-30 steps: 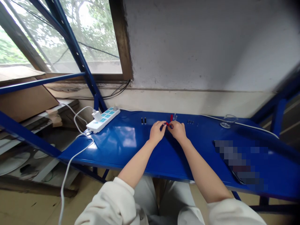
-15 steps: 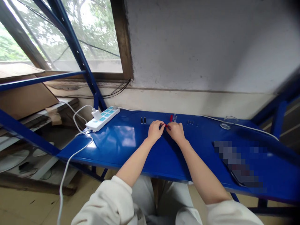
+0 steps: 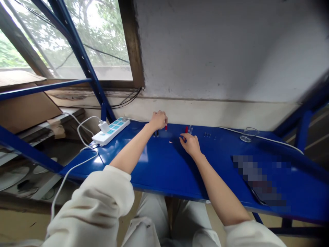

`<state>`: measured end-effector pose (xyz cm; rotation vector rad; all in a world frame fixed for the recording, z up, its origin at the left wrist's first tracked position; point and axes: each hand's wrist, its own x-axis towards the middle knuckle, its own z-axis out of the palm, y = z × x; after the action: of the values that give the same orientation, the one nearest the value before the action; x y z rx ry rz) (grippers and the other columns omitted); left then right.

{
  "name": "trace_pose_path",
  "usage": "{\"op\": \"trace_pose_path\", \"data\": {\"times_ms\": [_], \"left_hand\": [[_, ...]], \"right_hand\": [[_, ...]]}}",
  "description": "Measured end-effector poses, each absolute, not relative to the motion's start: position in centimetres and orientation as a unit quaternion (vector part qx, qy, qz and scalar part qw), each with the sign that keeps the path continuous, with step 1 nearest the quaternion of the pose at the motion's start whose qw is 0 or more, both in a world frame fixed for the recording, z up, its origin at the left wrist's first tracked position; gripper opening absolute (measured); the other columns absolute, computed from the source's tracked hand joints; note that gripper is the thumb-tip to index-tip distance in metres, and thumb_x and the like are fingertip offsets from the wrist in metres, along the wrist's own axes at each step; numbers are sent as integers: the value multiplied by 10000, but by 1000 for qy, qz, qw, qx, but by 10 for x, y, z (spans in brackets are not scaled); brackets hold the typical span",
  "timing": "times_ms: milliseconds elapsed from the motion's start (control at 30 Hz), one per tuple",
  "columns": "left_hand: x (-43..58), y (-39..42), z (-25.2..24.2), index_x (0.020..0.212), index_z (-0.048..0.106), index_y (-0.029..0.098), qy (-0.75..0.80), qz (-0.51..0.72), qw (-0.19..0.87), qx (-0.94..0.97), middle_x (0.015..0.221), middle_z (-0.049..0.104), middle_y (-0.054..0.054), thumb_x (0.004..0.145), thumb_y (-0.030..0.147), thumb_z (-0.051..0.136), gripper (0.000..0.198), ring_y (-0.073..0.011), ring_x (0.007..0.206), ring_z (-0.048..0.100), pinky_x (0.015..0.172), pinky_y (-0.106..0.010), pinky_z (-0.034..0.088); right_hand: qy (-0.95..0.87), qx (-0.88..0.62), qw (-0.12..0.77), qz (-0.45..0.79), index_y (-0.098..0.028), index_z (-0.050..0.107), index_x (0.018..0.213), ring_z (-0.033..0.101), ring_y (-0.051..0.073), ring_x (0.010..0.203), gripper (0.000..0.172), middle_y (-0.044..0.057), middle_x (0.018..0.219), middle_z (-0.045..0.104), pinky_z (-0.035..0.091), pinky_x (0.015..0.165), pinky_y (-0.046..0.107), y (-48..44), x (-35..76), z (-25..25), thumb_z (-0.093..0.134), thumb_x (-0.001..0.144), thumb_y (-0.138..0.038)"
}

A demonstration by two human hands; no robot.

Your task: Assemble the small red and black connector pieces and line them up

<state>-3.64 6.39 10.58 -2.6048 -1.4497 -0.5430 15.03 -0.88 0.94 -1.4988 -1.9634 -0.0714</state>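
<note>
My left hand (image 3: 158, 120) reaches to the far edge of the blue table (image 3: 144, 161) with its fingers closed on a small red piece (image 3: 166, 128), set down beside two small black upright pieces (image 3: 156, 133). My right hand (image 3: 190, 144) rests on the table with fingers loosely spread and nothing in it. Just beyond its fingertips stand another small red piece (image 3: 186, 129) and a clear one (image 3: 190, 129). A tiny pale bit (image 3: 170, 141) lies between the hands.
A white power strip (image 3: 111, 130) with a plugged charger and white cable sits at the table's left rear. Several tiny dark parts (image 3: 208, 134) and a clear glass dish (image 3: 248, 134) lie to the right. A white cable runs along the wall. A blurred patch covers the right.
My left hand left the right hand and moved up and left with the red piece to the black pieces. The right hand let go and opened.
</note>
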Motion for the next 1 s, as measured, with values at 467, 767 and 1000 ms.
{"op": "trace_pose_path", "data": {"times_ms": [467,767,1000], "left_hand": [[-50,61,85,714,652,167,-502,-61,47,-861,940,547,-80,715,194,566,90,-250,979,422,857,-401,252],[-55,61,86,729,660,170,-502,-39,61,-862,955,548,-86,698,206,589,86,-255,982,420,856,-418,253],[-57,59,87,737,663,176,-500,-33,75,-862,962,552,-88,703,213,588,91,-255,985,417,855,-426,258]], "right_hand": [[-744,-581,328,-32,-175,617,950,559,138,688,252,29,753,626,297,644,267,-6,151,6,424,804,-246],[-742,-589,320,-26,-177,618,952,560,139,698,257,27,769,631,301,660,268,-6,151,6,419,805,-243],[-740,-595,313,-19,-178,618,947,564,144,702,256,31,784,637,304,665,269,-6,151,6,417,801,-239]]}}
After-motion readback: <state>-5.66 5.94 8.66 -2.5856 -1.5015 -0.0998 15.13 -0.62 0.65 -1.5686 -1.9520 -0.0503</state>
